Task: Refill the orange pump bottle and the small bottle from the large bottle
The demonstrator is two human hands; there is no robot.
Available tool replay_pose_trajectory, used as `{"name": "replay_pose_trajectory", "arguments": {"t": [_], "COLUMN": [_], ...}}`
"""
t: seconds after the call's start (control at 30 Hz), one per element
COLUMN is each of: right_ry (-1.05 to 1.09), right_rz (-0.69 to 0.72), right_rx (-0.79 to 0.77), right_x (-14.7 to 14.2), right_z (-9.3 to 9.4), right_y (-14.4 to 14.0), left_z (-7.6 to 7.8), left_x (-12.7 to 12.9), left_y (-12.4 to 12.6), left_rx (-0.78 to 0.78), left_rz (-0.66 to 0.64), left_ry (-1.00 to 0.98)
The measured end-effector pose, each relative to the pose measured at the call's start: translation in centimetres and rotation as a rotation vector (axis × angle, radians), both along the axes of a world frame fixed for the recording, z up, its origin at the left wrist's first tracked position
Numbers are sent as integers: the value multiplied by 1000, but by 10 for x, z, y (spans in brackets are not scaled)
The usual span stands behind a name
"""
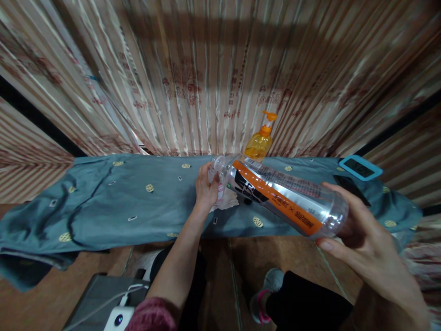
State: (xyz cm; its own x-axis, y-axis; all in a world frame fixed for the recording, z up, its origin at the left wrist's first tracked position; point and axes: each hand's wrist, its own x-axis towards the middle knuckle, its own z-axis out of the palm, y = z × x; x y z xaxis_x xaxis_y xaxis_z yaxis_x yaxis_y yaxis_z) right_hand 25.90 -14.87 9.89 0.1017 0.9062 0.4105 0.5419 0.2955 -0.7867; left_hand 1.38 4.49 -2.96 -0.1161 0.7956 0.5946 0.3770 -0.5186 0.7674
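My right hand [368,243] is wrapped round the base end of a large clear plastic bottle [275,195] with an orange and silver label. The bottle lies tilted across the view, its uncapped mouth pointing left. At that mouth, my left hand [206,188] is closed round a small clear bottle with pink print [220,191], mostly hidden by my fingers and the large bottle's neck. Below them a crumpled white tissue [227,201] rests on the cloth. Behind the large bottle stands an orange pump bottle [259,143] with yellow liquid.
A grey-green patterned cloth [103,197] covers the narrow table. At the right end are a blue-framed device [360,167] and a dark phone-like slab [351,188]. Pleated curtains [206,82] hang behind. A grey box [93,299] and a white cabled device [119,318] sit lower left.
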Motion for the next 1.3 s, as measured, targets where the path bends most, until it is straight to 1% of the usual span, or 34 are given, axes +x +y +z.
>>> {"name": "replay_pose_trajectory", "arguments": {"t": [0.37, 0.63, 0.87, 1.03, 1.3], "right_ry": [48, 79, 82, 75, 60], "right_rz": [-14, -6, -2, -1, -2], "right_rx": [-17, -17, -32, -22, -32], "right_x": [1, 1, 4, 2, 4], "right_z": [0, -2, -5, -3, -3], "right_y": [-2, -1, -1, 0, -2], "left_z": [-1, 1, 1, 1, 1], "left_x": [0, 0, 1, 0, 0], "left_y": [0, -1, -1, -1, -1], "left_rx": [2, 7, -9, -8, -8], "left_rz": [-10, -21, -9, 8, -7], "left_ry": [-2, -4, -4, 5, 4]}}
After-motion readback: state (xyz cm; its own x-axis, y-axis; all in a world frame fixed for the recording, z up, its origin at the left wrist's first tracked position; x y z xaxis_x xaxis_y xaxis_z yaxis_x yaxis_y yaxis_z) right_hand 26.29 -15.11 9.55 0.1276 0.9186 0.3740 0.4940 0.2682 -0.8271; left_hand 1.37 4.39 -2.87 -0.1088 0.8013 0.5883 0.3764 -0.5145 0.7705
